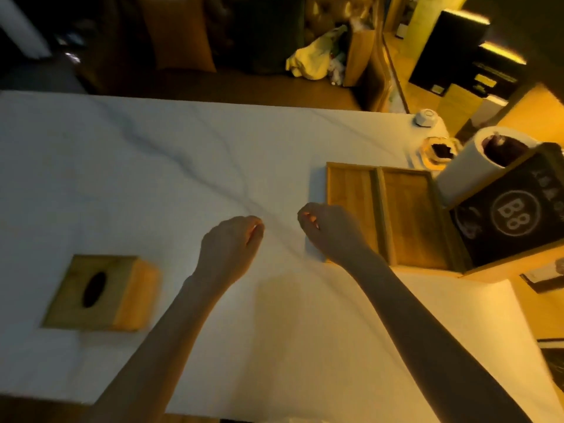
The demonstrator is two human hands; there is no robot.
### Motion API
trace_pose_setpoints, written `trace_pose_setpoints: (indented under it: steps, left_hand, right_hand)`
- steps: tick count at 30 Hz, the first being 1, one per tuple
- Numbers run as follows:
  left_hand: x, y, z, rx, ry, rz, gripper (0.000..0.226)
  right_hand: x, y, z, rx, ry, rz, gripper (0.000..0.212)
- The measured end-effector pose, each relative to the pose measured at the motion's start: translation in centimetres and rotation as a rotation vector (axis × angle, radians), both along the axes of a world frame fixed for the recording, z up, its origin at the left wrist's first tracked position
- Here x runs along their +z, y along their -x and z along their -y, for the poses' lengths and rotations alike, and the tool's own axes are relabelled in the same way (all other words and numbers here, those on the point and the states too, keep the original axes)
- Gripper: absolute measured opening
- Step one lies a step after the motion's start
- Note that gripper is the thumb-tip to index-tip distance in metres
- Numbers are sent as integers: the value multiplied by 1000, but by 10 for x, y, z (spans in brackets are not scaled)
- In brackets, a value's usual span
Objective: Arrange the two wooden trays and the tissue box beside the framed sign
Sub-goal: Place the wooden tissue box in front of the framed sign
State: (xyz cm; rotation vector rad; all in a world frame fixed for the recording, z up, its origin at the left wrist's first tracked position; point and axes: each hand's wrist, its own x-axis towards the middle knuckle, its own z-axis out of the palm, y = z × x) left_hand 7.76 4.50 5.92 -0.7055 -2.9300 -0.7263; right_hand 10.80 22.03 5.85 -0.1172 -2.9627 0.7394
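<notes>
On the white tabletop (152, 166) two wooden trays lie side by side and touching; the right tray (412, 218) sits right against the framed sign (512, 218), which reads "B8", and the left tray (351, 190) lies on its far side from the sign. The tissue box (100, 293) stands well apart from the sign, across the tabletop. The right hand (331, 230) hovers over the left tray's near corner, fingers curled, its grip empty. The left hand (232, 248), loosely curled too, holds nothing, between the trays and the box.
</notes>
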Motion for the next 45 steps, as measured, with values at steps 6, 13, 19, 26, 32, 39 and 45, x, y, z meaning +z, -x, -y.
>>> trace_pose_setpoints:
  steps: [6,13,19,26,32,39,45]
  left_hand:
    - [2,2,122,198,-64,7,36]
    - [-39,-13,235,438,36,40,44]
    - [-83,-25,282,598,3,292,61]
    - [-82,-33,275,914,-690,638,50]
    - [-82,-31,260,996,-743,553,44]
    - [-74,-25,233,872,-780,558,42]
    - [-52,-4,185,684,-819,582,31]
  right_hand:
    - [3,26,115,174,116,-41,23]
    - [-36,39,213,229,128,126,40]
    - [-79,42,258,284,334,374,60]
    - [-94,44,274,237,665,532,58]
    - [-93,43,268,236,584,451,53]
    - [-75,39,228,209,453,259,55]
    - [-58,25,171,47,413,107,61]
